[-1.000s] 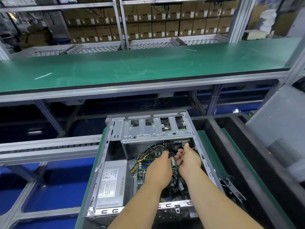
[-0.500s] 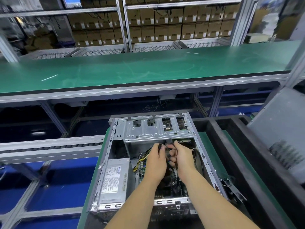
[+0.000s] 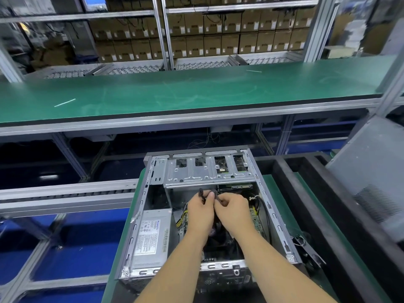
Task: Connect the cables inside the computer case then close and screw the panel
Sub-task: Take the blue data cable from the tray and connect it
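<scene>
An open computer case [image 3: 274, 217] lies on its side in front of me, its inside facing up. Both hands are inside it, just below the silver drive cage [image 3: 207, 173]. My left hand [image 3: 200, 212] pinches a black cable connector [image 3: 200, 192] that sticks up above its fingers. My right hand [image 3: 235, 209] grips a second black cable [image 3: 217, 194] right beside it, the two hands touching. Yellow and black wires [image 3: 183, 216] run left of my left hand. The motherboard is mostly hidden under my hands and arms. The grey side panel [image 3: 371, 171] leans at the right.
The silver power supply [image 3: 150, 237] fills the case's near left corner. A black foam tray wall [image 3: 290, 182] runs along the right of the case. A long green bench [image 3: 196, 90] crosses above, with a roller conveyor [image 3: 65, 193] at left and shelves of cardboard boxes [image 3: 218, 42] behind.
Both hands have risen from deep over the motherboard toward the drive cage, drawing the black cable ends up with them, and have come closer together.
</scene>
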